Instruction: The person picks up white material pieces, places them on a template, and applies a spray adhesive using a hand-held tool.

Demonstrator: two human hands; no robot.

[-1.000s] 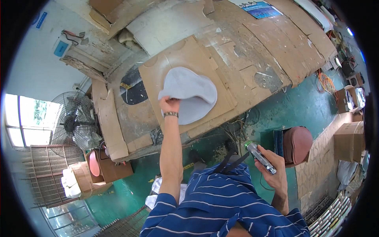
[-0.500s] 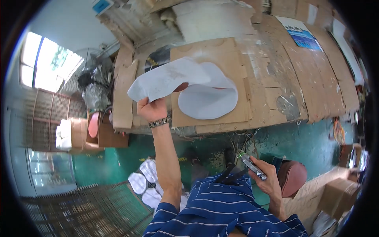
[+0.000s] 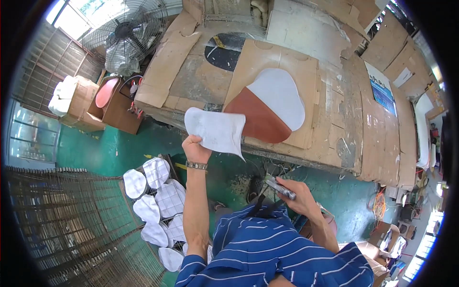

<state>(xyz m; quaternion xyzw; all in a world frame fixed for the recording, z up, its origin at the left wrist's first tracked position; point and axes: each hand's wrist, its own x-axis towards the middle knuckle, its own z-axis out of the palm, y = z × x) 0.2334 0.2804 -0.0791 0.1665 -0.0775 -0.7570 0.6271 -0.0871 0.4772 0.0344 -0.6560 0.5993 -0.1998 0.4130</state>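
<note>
My left hand [image 3: 196,150] is closed on the lower edge of a thin white sheet [image 3: 217,131], holding it up over the table's front edge. The sheet's right edge overlaps a rounded pad lying on the table; whether the two touch I cannot tell. The pad has a reddish-brown part [image 3: 260,119] at its near left and a white part [image 3: 277,93] at its far right, with a straight line between them. In front of my body, my right hand [image 3: 299,196] grips a silver hand tool [image 3: 282,187] with a green tip, clear of the pad.
Cardboard [image 3: 308,119] covers the worktable under the pad. A large fan [image 3: 124,33] stands at the far left, with boxes [image 3: 81,105] below it. Several white rounded pieces [image 3: 160,198] lie on a wire rack by my left arm. Coloured cables [image 3: 379,203] hang at the right.
My left hand has drawn the white sheet down and away from the pad, and the reddish-brown part now shows. My right hand still holds the tool. The view has shifted.
</note>
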